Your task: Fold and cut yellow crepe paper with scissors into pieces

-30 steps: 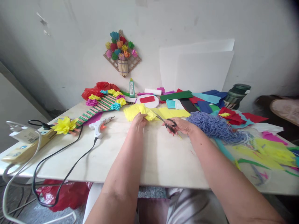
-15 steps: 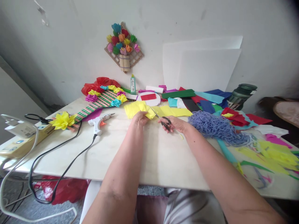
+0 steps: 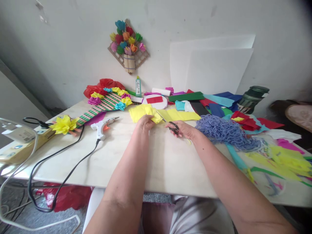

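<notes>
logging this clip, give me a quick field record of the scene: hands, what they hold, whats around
left hand: grips folded yellow crepe paper on the table
right hand: holds black-handled scissors, blades at the yellow paper's edge
left of hands: white glue gun with black cord, stick panel with paper flowers
right of hands: heap of blue-grey yarn, mixed coloured paper sheets
back edge: glue bottle
wall: flower basket decoration

On the table (image 3: pixel 170 169), the glue gun (image 3: pixel 102 125) lies left of the left hand (image 3: pixel 145 123), which rests on crepe paper (image 3: pixel 143 113). The scissors (image 3: pixel 170 125) sit in the right hand (image 3: pixel 184 130); a yarn pile (image 3: pixel 224 131) lies to their right.
</notes>
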The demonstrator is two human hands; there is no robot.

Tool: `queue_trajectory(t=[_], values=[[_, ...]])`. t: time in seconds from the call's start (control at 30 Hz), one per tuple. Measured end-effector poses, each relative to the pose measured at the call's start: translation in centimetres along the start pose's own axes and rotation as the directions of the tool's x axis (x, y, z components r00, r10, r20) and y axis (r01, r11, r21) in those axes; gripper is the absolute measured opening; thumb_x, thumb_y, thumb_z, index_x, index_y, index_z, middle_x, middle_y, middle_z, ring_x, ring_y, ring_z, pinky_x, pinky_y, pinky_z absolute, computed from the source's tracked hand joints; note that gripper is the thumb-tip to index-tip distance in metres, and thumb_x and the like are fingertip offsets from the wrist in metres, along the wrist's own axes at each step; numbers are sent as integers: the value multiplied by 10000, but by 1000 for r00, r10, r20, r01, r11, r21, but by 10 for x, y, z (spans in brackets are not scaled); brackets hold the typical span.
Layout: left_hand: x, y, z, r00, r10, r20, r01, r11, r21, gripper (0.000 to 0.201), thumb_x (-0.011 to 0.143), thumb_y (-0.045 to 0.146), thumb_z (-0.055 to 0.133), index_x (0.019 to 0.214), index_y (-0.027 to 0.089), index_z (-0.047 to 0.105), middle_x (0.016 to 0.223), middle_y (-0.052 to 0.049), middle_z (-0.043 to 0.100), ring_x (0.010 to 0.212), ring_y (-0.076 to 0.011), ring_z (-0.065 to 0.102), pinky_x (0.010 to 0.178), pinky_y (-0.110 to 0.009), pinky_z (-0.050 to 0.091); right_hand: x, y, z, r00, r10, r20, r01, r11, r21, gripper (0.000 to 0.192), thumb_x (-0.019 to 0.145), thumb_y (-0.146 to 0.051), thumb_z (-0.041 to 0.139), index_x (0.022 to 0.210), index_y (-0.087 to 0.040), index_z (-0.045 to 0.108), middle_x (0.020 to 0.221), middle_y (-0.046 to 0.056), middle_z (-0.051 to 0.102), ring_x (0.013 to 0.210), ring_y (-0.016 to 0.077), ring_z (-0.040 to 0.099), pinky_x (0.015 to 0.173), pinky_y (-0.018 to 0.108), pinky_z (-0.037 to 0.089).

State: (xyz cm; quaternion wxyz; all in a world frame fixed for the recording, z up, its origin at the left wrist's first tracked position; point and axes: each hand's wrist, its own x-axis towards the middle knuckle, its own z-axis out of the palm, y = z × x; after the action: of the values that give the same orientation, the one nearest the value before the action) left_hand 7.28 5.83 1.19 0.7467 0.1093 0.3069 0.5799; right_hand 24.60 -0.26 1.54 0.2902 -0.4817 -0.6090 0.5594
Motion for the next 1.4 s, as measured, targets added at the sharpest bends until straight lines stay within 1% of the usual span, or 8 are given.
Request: queue_trajectory(t=[0.3, 0.5, 0.7, 0.97, 1.13, 1.27, 1.4], values=[[-2, 1, 3, 999, 11, -39, -11, 1000, 12, 440, 692, -115, 343, 968, 164, 541, 785, -47, 640, 748, -159, 633, 653, -265, 518, 1, 2, 2, 1000, -7, -28, 8, 1000, 20, 393, 677, -498, 599, 820, -133, 567, 505, -38, 509, 340, 34, 415, 263, 148, 208], [-1, 1, 1, 999, 30, -36, -29, 999, 15, 435, 674, -124, 356, 960, 145, 544, 798, -61, 637, 741, -178, 635, 670, -292, 518, 1, 1, 4, 999, 0, -50, 1, 1000, 19, 378, 664, -497, 607, 775, -138, 561, 490, -44, 492, 329, 29, 395, 260, 148, 191], [1, 1, 1, 998, 55, -39, -55, 999, -1, 457, 667, -136, 359, 967, 160, 534, 839, -46, 631, 755, -158, 630, 693, -278, 504, 0, 0, 6, 999, -12, -53, 12, 1000, -5, 373, 665, -493, 604, 758, -135, 557, 500, -36, 502, 342, 35, 408, 267, 155, 199], [4, 1, -2, 998, 52, -29, -52, 999, 2, 452, 671, -130, 361, 975, 158, 532, 811, -45, 634, 748, -158, 628, 675, -267, 505, 1, 0, 7, 997, -4, -72, 3, 1000, -25, 366, 667, -487, 602, 761, -137, 556, 487, -47, 488, 335, 32, 395, 272, 158, 192], [3, 1, -1, 997, 69, -19, -69, 998, 2, 456, 676, -134, 356, 964, 169, 536, 793, -31, 637, 739, -153, 631, 679, -265, 500, 0, -1, 10, 996, 12, -87, -12, 1000, -4, 346, 653, -468, 625, 745, -143, 550, 465, -61, 466, 326, 26, 366, 279, 160, 185], [3, 1, -1, 997, 73, -34, -73, 997, -2, 463, 675, -137, 363, 956, 190, 533, 809, -23, 636, 745, -148, 629, 673, -260, 501, -1, -2, 11, 995, 9, -97, -9, 1000, 3, 340, 647, -464, 632, 715, -144, 539, 457, -61, 458, 325, 24, 360, 283, 159, 185], [3, 2, -1, 995, 86, -46, -86, 996, -4, 471, 669, -147, 355, 958, 182, 526, 830, -28, 631, 759, -145, 627, 679, -258, 504, -1, -2, 12, 994, 8, -105, -6, 1000, 16, 324, 646, -443, 642, 704, -141, 539, 449, -66, 451, 326, 19, 347, 294, 156, 202]])
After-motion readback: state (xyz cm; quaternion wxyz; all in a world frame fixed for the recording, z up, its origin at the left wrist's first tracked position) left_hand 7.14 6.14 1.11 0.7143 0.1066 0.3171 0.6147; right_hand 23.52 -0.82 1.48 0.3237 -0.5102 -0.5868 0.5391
